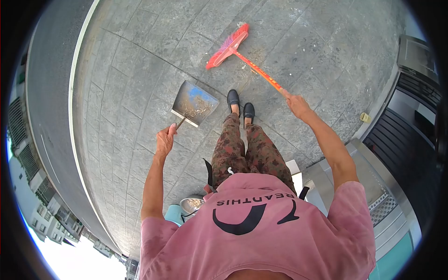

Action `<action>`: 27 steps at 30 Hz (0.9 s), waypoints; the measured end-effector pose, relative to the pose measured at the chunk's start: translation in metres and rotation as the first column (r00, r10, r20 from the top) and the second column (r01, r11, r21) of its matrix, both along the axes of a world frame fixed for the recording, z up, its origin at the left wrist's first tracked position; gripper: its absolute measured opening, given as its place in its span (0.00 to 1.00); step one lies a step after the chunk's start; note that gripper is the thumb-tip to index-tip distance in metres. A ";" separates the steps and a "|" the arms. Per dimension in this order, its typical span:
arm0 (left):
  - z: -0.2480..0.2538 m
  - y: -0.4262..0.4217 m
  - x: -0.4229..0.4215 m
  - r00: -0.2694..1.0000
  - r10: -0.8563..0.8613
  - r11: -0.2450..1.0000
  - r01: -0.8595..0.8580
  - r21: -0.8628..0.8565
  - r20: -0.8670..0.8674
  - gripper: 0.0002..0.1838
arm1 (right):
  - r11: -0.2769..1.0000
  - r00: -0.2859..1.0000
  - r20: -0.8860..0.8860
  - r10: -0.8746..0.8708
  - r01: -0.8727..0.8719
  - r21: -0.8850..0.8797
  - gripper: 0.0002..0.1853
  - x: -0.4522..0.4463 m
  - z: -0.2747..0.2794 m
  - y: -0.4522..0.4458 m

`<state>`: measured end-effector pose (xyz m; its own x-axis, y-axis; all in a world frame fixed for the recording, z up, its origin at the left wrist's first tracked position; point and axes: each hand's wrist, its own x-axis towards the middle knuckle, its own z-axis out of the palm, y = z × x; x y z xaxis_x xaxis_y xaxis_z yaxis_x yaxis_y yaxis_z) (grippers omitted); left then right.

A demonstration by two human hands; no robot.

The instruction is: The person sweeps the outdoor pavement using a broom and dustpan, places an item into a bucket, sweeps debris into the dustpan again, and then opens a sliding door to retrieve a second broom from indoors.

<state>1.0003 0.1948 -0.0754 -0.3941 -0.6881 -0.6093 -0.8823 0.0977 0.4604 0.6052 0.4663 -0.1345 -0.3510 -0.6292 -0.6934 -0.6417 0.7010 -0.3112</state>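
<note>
My right hand [297,105] is wrapped round the upper part of an orange-red broom [257,69]. The pink and red bristles of the broom rest on the grey paving, ahead of my feet, with loose dirt scattered close to its head. In my left hand [165,139] is the short handle of a dustpan [179,102]. The pan lies to the left of my shoes, its inside partly blue, with a heap of dry debris [198,110] in it. Broom head and dustpan are apart from each other.
Dark shoes [249,111] stand on the paved ground [140,84]. A road with a white edge line [73,79] runs along the left. Behind me on the left are a light-blue bucket [173,214] and a bowl-like container. A dark slatted gate [401,130] and a small yellowish object [365,117] are on the right.
</note>
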 end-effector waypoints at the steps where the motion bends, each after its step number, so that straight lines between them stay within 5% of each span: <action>1: -0.004 0.003 -0.004 1.000 -0.016 1.000 0.016 -0.007 -0.019 0.28 | 1.000 1.000 0.008 -0.023 0.023 0.004 0.25 0.005 0.006 0.024; 5: -0.009 0.010 -0.031 0.994 -0.094 0.995 0.093 -0.027 -0.062 0.28 | 0.980 0.963 0.191 -0.193 0.197 -0.001 0.24 0.011 0.048 0.077; 11: 0.001 0.021 -0.069 0.964 -0.264 0.964 0.264 0.016 -0.026 0.29 | 0.863 0.876 0.123 -0.467 0.482 -0.155 0.20 -0.003 0.058 0.092; 17: -0.016 0.026 -0.117 0.929 -0.366 0.927 0.369 0.066 -0.051 0.31 | 0.873 0.872 0.040 -0.488 0.487 0.027 0.25 -0.021 -0.002 0.059; 27: -0.081 0.024 -0.174 0.877 -0.471 0.866 0.481 0.140 -0.099 0.35 | 0.768 0.741 0.240 -0.628 0.639 0.039 0.25 0.108 0.048 0.107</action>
<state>0.8268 0.2188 -0.1567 -0.6885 -0.3062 -0.6574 -0.7173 0.4215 0.5549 0.7132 0.5734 -0.0866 -0.5173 -0.3495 -0.7812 0.0375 0.9027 -0.4287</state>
